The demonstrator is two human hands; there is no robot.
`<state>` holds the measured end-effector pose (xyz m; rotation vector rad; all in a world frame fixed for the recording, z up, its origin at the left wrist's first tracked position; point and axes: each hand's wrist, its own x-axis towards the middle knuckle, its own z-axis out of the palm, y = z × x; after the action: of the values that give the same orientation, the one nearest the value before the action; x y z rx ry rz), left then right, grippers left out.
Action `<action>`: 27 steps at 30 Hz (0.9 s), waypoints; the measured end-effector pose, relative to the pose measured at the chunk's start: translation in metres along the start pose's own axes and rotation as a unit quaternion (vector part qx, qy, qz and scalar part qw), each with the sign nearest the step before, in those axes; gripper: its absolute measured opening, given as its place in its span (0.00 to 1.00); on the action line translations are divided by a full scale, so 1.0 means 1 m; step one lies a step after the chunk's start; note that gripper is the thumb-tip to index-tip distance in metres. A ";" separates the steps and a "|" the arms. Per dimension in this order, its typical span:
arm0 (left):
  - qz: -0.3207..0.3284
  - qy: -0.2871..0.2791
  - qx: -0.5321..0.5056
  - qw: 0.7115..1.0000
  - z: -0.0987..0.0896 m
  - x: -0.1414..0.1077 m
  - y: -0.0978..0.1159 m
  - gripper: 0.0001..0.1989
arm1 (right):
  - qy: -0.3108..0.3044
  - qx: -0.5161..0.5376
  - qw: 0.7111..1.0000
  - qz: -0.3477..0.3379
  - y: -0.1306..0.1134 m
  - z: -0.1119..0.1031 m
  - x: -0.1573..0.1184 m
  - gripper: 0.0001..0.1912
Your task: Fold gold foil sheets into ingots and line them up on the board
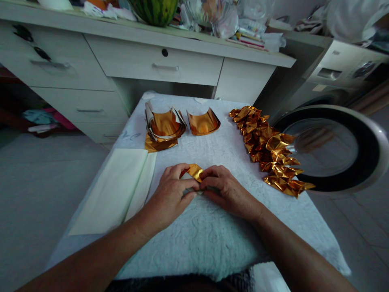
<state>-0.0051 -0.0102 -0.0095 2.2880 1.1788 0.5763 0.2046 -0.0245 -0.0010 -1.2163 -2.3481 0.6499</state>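
Note:
Between my two hands is a sheet of gold foil paper (195,172), partly folded, shiny on one side and pale on the other. My left hand (174,187) pinches its left side, fingers closed over the edge. On the other side my right hand (221,187) grips the paper with bent fingers, and the fingertips of both hands nearly meet. Beyond them lie a stack of curled gold foil sheets (165,123) and a single curled sheet (203,121). Folded gold foil pieces (258,138) form a long row at the right.
A cloth-covered table (194,239) carries everything, with folded pale paper (112,182) at its left. Behind stands a white drawer cabinet (194,65) with a watermelon (154,10) on top. An open washing machine door (331,148) reaches close to the table's right edge.

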 end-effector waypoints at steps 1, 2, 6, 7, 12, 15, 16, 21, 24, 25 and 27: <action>0.001 0.000 0.000 1.000 0.000 0.000 0.000 0.09 | 0.000 0.005 1.000 0.002 0.000 0.000 0.000 0.07; 0.001 -0.002 0.000 1.000 0.000 0.000 0.000 0.08 | -0.001 0.009 1.000 0.003 0.000 0.000 0.000 0.07; -0.007 -0.006 0.002 1.000 -0.001 -0.001 0.002 0.07 | 0.002 0.021 1.000 0.012 -0.001 0.000 0.001 0.04; -0.010 -0.005 0.004 1.000 -0.001 -0.001 0.002 0.07 | 0.005 0.024 1.000 0.015 -0.001 0.001 0.001 0.03; -0.023 0.005 0.017 1.000 0.001 0.000 0.003 0.06 | 0.042 0.041 0.997 0.044 -0.002 0.004 0.003 0.07; -0.024 0.012 0.025 0.999 0.003 0.001 0.003 0.07 | 0.040 0.038 0.998 0.042 -0.002 0.006 0.005 0.07; -0.023 0.016 0.027 0.999 0.003 0.002 0.003 0.07 | 0.035 0.036 0.998 0.039 -0.002 0.006 0.005 0.06; -0.023 0.039 0.039 0.998 0.007 0.004 0.002 0.06 | 0.027 0.024 0.998 0.051 -0.003 0.006 0.004 0.06; -0.025 0.046 0.042 0.998 0.008 0.005 0.001 0.05 | 0.023 0.018 0.998 0.056 -0.004 0.005 0.006 0.08; -0.025 0.048 0.042 0.998 0.009 0.006 0.001 0.05 | 0.024 0.016 0.998 0.056 -0.004 0.006 0.006 0.08; -0.027 0.051 0.041 0.997 0.009 0.006 0.001 0.06 | 0.030 0.014 0.998 0.058 -0.004 0.007 0.008 0.07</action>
<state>0.0040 -0.0079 -0.0145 2.3105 1.3323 0.6403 0.1942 -0.0217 -0.0035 -1.3491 -2.2251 0.6705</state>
